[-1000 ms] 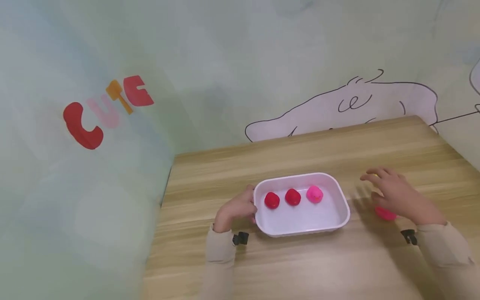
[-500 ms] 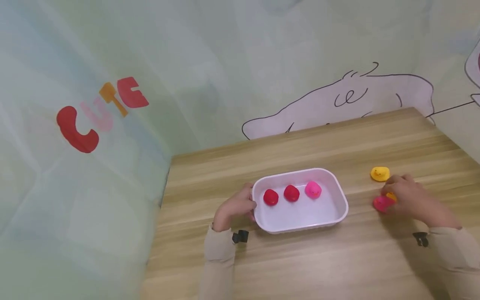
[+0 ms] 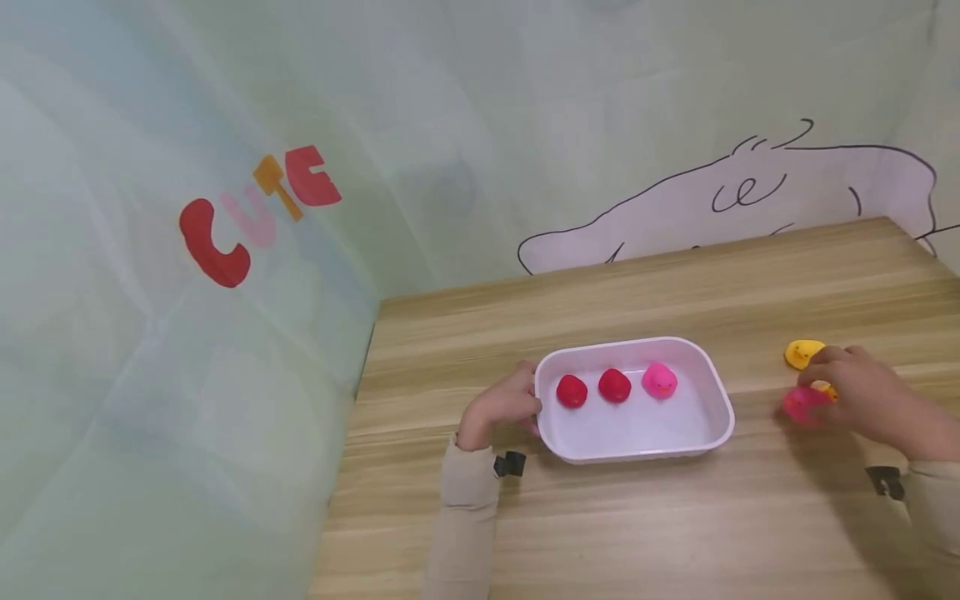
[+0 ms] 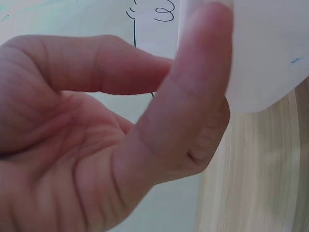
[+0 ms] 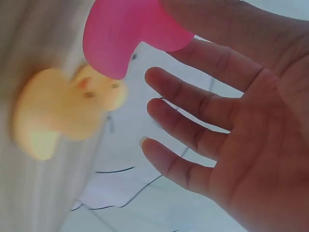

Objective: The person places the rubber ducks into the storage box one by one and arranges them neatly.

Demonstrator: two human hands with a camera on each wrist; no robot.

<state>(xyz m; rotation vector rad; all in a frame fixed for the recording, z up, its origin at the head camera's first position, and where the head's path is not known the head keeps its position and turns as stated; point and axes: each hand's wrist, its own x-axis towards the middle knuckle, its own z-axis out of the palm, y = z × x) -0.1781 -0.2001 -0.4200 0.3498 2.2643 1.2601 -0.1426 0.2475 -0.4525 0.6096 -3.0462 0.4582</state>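
Observation:
My left hand (image 3: 504,404) grips the left rim of a white plastic tray (image 3: 637,450), thumb and fingers on its wall; the left wrist view shows the fingers (image 4: 193,82) against the tray wall (image 4: 260,58). Two rounded red toys (image 3: 572,392) and a pink rubber duck (image 3: 660,380) sit in a row inside. To the tray's right, my right hand (image 3: 873,396) pinches another pink rubber duck (image 5: 120,29) between thumb and index finger, the other fingers held loosely away. A yellow rubber duck (image 3: 804,354) stands just behind it. Another yellow toy (image 3: 828,390) is partly hidden by the hand.
The wooden table (image 3: 630,533) meets a painted wall (image 3: 450,167) at the back and another on the left. Cloth letters (image 3: 213,250) decorate the left wall. A black wrist camera mount (image 3: 510,464) is near the left cuff.
My right hand has come down and its thumb and index finger have closed on the pink duck, uncovering the yellow duck behind. The left hand stays on the tray. The head view has shifted slightly.

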